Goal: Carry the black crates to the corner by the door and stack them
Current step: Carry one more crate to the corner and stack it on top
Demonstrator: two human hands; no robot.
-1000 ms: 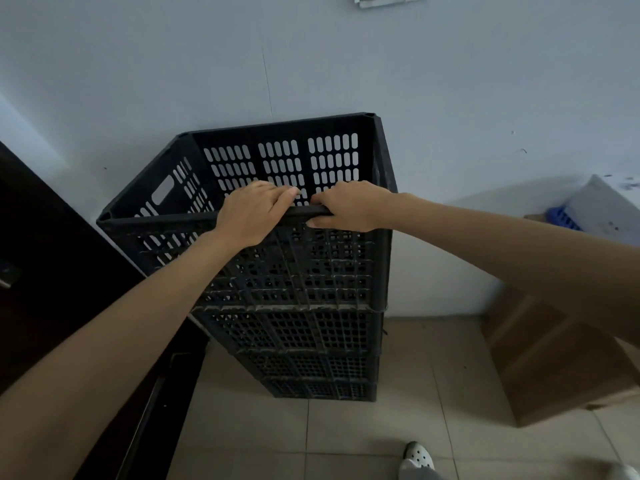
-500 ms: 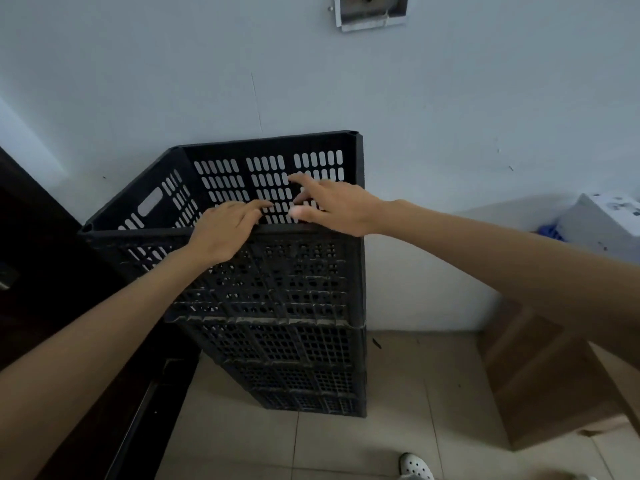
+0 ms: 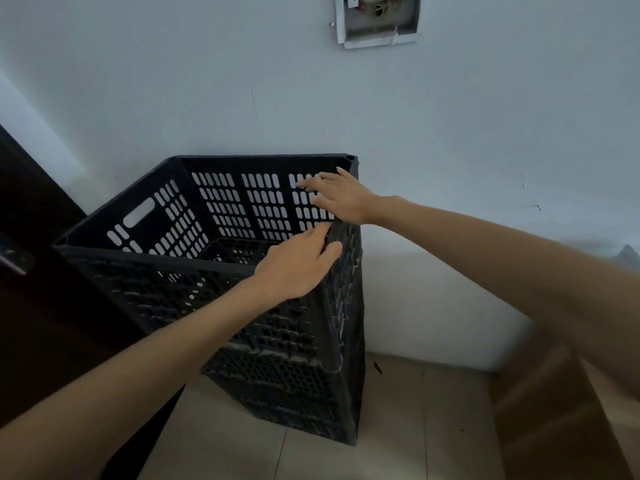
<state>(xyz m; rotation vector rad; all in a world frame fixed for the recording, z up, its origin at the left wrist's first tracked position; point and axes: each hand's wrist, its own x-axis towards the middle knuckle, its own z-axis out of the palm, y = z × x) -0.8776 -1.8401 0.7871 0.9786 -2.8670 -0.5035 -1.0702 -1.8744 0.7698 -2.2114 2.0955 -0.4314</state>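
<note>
Overhead, a pale wall fills most of the view, and a tiled floor runs along its foot. At the left edge stands a dark door with a metal handle just in frame. A stack of black crates stands on the floor in the corner between that door and the wall, its back edge close to the wall. The top crate sits open upward, its slotted walls and grid bottom visible, with an oval grip hole in its left wall. Lower crates show beneath it as darker bands, though how many cannot be told. To the right, a brown cardboard box rests on the floor, well apart from the stack. High on the wall is a small open electrical box with a loose white frame.

Both bare forearms reach in from the bottom corners. The left hand lies palm down at the near right corner of the top crate, its fingers loosely spread and stretched over the rim, not curled around anything. The right hand is higher, by the far right corner of the same crate, fingers extended and slightly apart, pointing left across the inside of the far wall; whether it touches the crate cannot be told. Neither hand holds anything.
</note>
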